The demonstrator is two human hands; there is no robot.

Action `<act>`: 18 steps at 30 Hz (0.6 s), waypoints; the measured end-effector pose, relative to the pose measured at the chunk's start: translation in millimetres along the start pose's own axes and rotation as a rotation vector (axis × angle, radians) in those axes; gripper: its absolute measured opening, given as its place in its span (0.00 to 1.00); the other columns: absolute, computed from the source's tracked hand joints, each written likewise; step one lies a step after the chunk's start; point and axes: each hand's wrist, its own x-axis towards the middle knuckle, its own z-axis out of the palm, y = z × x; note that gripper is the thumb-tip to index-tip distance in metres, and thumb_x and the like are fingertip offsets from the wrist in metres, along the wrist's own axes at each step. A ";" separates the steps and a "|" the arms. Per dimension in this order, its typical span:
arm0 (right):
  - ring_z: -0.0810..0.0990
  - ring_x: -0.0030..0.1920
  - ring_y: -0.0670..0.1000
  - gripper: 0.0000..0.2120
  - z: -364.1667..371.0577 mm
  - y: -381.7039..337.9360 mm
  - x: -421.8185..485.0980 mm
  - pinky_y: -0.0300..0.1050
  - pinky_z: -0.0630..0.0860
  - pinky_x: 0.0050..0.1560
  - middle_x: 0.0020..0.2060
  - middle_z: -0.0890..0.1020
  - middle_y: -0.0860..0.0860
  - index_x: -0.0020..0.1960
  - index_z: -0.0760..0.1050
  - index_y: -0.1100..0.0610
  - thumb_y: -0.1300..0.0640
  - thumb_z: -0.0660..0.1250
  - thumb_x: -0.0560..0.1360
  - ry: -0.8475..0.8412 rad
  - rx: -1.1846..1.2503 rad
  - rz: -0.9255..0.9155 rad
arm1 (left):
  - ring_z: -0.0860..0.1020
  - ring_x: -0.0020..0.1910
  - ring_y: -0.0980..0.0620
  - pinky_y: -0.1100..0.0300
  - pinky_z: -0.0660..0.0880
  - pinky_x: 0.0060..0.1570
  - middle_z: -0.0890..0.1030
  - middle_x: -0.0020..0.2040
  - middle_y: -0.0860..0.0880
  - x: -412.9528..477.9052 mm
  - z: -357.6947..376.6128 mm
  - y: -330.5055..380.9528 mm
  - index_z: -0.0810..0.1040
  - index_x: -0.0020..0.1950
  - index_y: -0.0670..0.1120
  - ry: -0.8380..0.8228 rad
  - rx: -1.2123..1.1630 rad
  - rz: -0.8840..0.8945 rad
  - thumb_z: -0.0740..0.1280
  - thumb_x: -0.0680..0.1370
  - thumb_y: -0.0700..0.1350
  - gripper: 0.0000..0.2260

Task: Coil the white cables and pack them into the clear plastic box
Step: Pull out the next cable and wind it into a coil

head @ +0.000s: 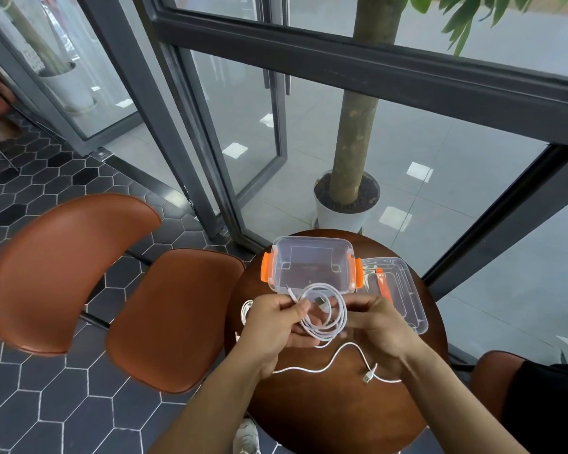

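Coiled white cable [326,317] held over the table, just on the near side of the clear plastic box [312,267].
L hand [276,319] pinches the coil's left side w/ thumb + fingers; R hand [376,326] curls round its right side. Box sits open at the far side of the round wooden table [341,417], lid [404,296] to its right. 2nd cable [328,361] lies loose nearer. Cable is prob. light, limp and springy, so loops may pop open. Best pinched where loops cross, not by the plugs.

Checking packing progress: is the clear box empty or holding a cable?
Empty: the box shows only its bare bottom; the coil is outside, held by the left hand and right hand.
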 end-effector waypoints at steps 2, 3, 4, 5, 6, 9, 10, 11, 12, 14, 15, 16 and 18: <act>0.79 0.35 0.54 0.15 -3.6 2.2 3.3 0.40 0.76 0.31 0.41 0.84 0.62 0.54 0.82 0.67 0.67 0.76 0.68 -0.042 0.043 0.064 | 0.87 0.43 0.39 0.54 0.83 0.35 0.87 0.45 0.38 0.4 0.1 1.2 0.85 0.50 0.38 -0.007 0.063 -0.033 0.68 0.81 0.39 0.07; 0.76 0.32 0.51 0.14 -4.1 5.0 4.7 0.38 0.72 0.28 0.39 0.82 0.61 0.54 0.82 0.66 0.68 0.75 0.68 -0.039 0.065 0.088 | 0.87 0.42 0.39 0.53 0.83 0.35 0.87 0.45 0.38 1.1 0.6 2.4 0.85 0.49 0.38 -0.007 0.107 -0.045 0.68 0.81 0.39 0.06; 0.74 0.29 0.49 0.14 -3.7 8.0 5.3 0.37 0.69 0.26 0.36 0.80 0.59 0.54 0.81 0.65 0.70 0.74 0.69 -0.042 0.095 0.103 | 0.87 0.41 0.40 0.53 0.83 0.35 0.87 0.45 0.38 2.2 0.9 3.8 0.85 0.48 0.38 -0.002 0.157 -0.050 0.69 0.81 0.39 0.06; 0.72 0.28 0.48 0.15 -2.6 11.0 5.4 0.37 0.68 0.25 0.35 0.78 0.58 0.55 0.80 0.65 0.70 0.74 0.69 -0.056 0.123 0.113 | 0.87 0.40 0.41 0.52 0.83 0.34 0.87 0.45 0.39 3.4 1.2 5.3 0.84 0.48 0.38 0.007 0.212 -0.047 0.69 0.80 0.39 0.06; 0.72 0.28 0.48 0.16 -0.9 13.8 4.9 0.37 0.67 0.25 0.36 0.77 0.59 0.58 0.79 0.65 0.70 0.74 0.70 -0.070 0.149 0.120 | 0.87 0.38 0.42 0.53 0.83 0.33 0.87 0.44 0.40 4.5 1.1 6.3 0.84 0.46 0.39 0.019 0.270 -0.037 0.69 0.80 0.40 0.06; 0.76 0.32 0.51 0.19 5.4 23.3 1.0 0.40 0.73 0.29 0.42 0.80 0.62 0.65 0.74 0.67 0.65 0.70 0.75 -0.010 0.232 0.127 | 0.86 0.33 0.45 0.54 0.83 0.31 0.85 0.42 0.43 6.4 -1.4 7.1 0.84 0.42 0.40 0.073 0.419 -0.009 0.70 0.80 0.41 0.08; 0.79 0.35 0.53 0.20 7.5 25.3 -1.2 0.42 0.77 0.32 0.45 0.81 0.63 0.67 0.73 0.66 0.63 0.68 0.77 0.017 0.282 0.136 | 0.86 0.32 0.45 0.53 0.83 0.31 0.85 0.42 0.43 7.2 -3.3 5.9 0.83 0.41 0.40 0.092 0.461 -0.005 0.70 0.80 0.42 0.09; 0.81 0.39 0.55 0.20 8.9 26.9 -4.4 0.45 0.80 0.36 0.49 0.82 0.64 0.69 0.72 0.64 0.59 0.67 0.79 0.029 0.332 0.137 | 0.86 0.31 0.44 0.50 0.84 0.32 0.84 0.41 0.42 8.1 -5.2 4.4 0.82 0.41 0.41 0.108 0.503 -0.002 0.70 0.80 0.42 0.09; 0.82 0.44 0.58 0.20 9.9 27.8 -7.8 0.48 0.82 0.41 0.54 0.83 0.64 0.71 0.72 0.59 0.55 0.66 0.80 0.025 0.354 0.125 | 0.85 0.29 0.44 0.47 0.85 0.35 0.84 0.41 0.41 8.9 -6.9 2.6 0.81 0.39 0.42 0.122 0.543 0.005 0.69 0.80 0.42 0.10; 0.83 0.53 0.62 0.20 15.1 26.9 -13.4 0.53 0.82 0.50 0.60 0.82 0.62 0.70 0.73 0.49 0.48 0.68 0.79 0.026 0.236 0.054 | 0.85 0.27 0.44 0.42 0.83 0.37 0.84 0.38 0.39 10.0 -8.0 0.1 0.79 0.34 0.44 0.149 0.610 0.034 0.68 0.80 0.43 0.14; 0.83 0.55 0.61 0.18 19.8 26.6 -14.3 0.54 0.82 0.51 0.59 0.83 0.60 0.67 0.75 0.48 0.50 0.70 0.78 0.064 0.101 -0.009 | 0.84 0.26 0.43 0.41 0.82 0.38 0.84 0.37 0.39 10.2 -7.1 -1.0 0.77 0.33 0.45 0.158 0.641 0.051 0.68 0.80 0.43 0.15; 0.85 0.54 0.60 0.14 25.4 26.7 -13.5 0.53 0.83 0.50 0.55 0.85 0.57 0.63 0.79 0.48 0.55 0.72 0.77 0.140 -0.058 -0.080 | 0.84 0.26 0.44 0.41 0.81 0.39 0.84 0.36 0.39 10.4 -5.7 -2.4 0.76 0.32 0.46 0.162 0.673 0.069 0.67 0.79 0.44 0.15; 0.87 0.47 0.56 0.09 35.0 27.2 -7.2 0.47 0.84 0.44 0.46 0.88 0.52 0.51 0.83 0.47 0.61 0.72 0.77 0.332 -0.312 -0.180 | 0.84 0.25 0.46 0.42 0.81 0.39 0.84 0.35 0.41 10.8 -2.3 -5.3 0.77 0.34 0.44 0.170 0.701 0.101 0.67 0.80 0.44 0.14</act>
